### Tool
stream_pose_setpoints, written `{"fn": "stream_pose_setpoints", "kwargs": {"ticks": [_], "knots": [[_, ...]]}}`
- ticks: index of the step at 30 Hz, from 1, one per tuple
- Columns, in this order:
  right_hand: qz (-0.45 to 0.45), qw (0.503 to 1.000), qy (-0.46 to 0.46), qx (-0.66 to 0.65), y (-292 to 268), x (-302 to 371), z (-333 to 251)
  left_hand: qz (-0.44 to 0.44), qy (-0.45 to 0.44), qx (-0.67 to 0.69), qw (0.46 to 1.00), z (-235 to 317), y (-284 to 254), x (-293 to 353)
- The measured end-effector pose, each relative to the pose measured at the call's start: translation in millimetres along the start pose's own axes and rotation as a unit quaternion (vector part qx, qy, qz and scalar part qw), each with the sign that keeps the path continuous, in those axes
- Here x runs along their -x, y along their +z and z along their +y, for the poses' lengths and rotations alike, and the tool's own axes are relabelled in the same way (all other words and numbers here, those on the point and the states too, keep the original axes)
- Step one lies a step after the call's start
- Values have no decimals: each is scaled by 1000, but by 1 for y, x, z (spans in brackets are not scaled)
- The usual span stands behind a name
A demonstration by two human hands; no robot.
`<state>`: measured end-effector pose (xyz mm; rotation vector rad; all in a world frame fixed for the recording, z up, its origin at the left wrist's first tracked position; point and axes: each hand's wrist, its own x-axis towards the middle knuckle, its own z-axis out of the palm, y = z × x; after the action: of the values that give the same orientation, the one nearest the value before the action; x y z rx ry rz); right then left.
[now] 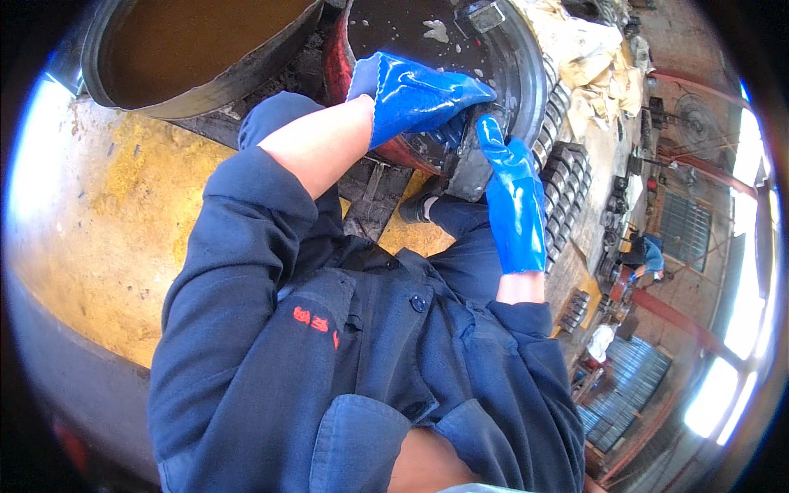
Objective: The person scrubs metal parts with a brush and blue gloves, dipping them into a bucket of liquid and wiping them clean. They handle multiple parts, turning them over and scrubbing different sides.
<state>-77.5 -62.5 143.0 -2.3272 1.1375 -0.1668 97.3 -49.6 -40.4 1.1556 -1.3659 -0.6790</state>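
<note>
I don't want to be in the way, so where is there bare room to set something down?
The widest bare patch is the worn yellow floor, bordered by the brown-liquid drum ahead and the left sleeve on its right. It's crowded at the red drum, where the left hand and right hand are, and rightward among dark blocks and crumpled sheeting.

The dark grey piece (pixel 470 169) I hold is narrow and blocky, its surface dull and smudged, its upper end partly hidden. It runs roughly from twelve o'clock to six, at the five o'clock side of the red-walled drum (pixel 335 70).
</note>
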Motion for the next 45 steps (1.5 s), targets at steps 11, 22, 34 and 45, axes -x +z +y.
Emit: {"fn": "stream_pose_setpoints", "kwargs": {"ticks": [11, 22, 34, 45], "knots": [[7, 999, 34, 15, -4, 3, -3, -73, -189, 163, 966, 46, -13, -4], [-11, 996, 94, 1, -3, 0, -7, -14, -87, 71, 994, 24, -3, -3], [8, 997, -3, 73, 4, -1, -2, 28, 31, -108, 993, 8, -3, 3], [15, 996, 13, 84, 4, 4, -10, 16, 17, -102, 994, 4, -2, 2]]}}
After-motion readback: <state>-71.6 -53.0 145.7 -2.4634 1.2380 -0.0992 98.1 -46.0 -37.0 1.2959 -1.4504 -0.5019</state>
